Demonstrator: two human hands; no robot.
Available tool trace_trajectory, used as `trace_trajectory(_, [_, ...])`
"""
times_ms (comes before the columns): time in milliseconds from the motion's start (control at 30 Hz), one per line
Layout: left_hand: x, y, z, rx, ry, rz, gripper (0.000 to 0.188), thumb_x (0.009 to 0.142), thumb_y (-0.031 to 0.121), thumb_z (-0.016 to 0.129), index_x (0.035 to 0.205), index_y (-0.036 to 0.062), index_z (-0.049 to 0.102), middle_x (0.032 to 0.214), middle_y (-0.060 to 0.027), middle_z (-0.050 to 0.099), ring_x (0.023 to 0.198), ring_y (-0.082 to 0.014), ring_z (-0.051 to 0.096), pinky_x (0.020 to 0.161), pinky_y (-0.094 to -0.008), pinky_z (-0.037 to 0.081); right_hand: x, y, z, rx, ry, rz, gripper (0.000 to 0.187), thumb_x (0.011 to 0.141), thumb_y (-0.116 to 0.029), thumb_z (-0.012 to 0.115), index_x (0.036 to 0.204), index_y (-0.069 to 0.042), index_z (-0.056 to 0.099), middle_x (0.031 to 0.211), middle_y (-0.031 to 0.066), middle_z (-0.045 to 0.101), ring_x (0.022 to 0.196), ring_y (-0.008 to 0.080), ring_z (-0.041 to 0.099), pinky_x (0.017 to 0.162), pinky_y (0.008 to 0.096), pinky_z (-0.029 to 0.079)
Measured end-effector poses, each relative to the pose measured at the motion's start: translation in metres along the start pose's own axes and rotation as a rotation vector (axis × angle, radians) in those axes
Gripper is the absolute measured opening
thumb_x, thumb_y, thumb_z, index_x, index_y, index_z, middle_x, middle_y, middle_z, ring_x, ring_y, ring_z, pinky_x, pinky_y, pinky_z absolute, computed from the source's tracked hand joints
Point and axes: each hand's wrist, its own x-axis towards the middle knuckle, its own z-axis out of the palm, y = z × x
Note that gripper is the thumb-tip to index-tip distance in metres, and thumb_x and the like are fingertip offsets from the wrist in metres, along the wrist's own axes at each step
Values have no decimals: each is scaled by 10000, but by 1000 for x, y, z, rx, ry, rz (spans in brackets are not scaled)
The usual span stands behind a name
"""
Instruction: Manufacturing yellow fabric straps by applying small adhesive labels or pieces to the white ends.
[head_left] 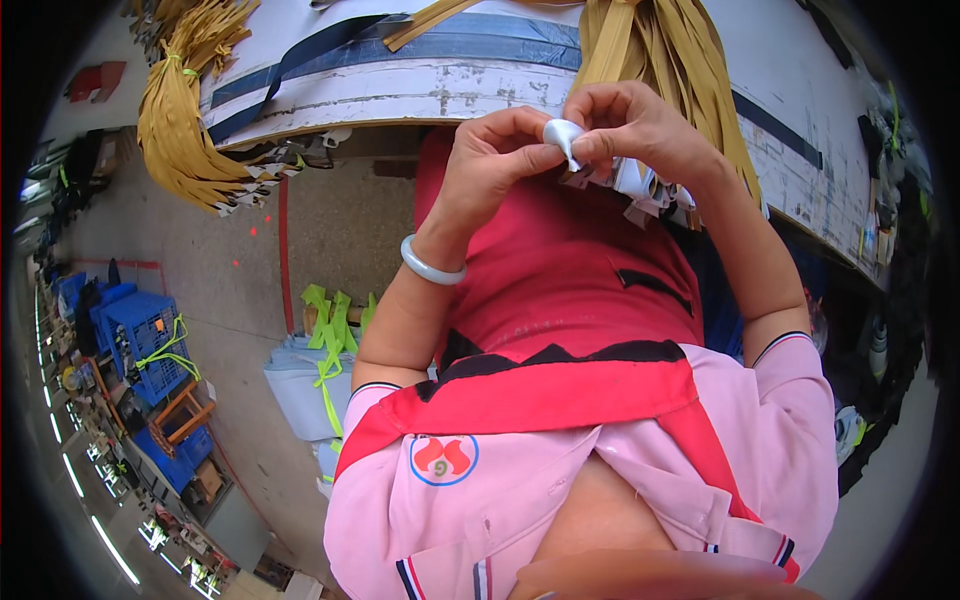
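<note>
My left hand [490, 165] and my right hand [640, 125] meet in front of my chest and pinch a small white strip end [562, 135] between their fingertips. The strip belongs to a bundle of yellow straps [675, 60] with white ends [640, 185] that hangs off the edge of the white table [400, 85] and passes under my right hand. A pale bangle [430, 265] sits on my left wrist. I wear a red apron over a pink shirt.
A second bundle of yellow straps [185, 120] hangs off the table at the left. Dark blue strips [300, 60] lie on the tabletop. Below left, on the floor, are blue crates [140, 335], a wooden stool [185, 410] and a stack of grey sheets tied with green tape [325, 370].
</note>
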Motion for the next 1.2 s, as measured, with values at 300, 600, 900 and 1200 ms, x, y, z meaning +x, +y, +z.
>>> trace_trajectory(300, [-4,-12,11,474,249,187,46,871,-11,680,881,-10,635,851,-41,678,763,-99,632,713,-224,514,17,17,12,-139,231,-173,184,833,-121,714,804,-34,555,705,40,624,636,112,608,568,246,497])
trace_trajectory(600, [2,14,-6,616,84,261,170,878,-79,623,1041,-34,641,873,-20,625,753,-98,622,672,-205,506,14,39,13,-350,390,-462,54,884,-12,629,934,-7,611,787,24,582,722,74,558,650,239,475])
trace_trajectory(900, [5,1,5,975,35,399,101,816,-42,662,848,-6,574,799,-139,549,676,-307,565,589,-360,452,3,29,7,-417,301,-223,318,974,-315,603,906,-7,637,703,-11,569,637,63,553,559,240,469])
trace_trajectory(1200, [15,69,-74,610,681,544,83,958,93,609,1029,51,610,874,-24,607,767,-94,604,631,-224,504,-38,19,-62,-373,645,-408,299,977,-314,612,850,-45,644,676,-66,487,631,24,444,550,188,350])
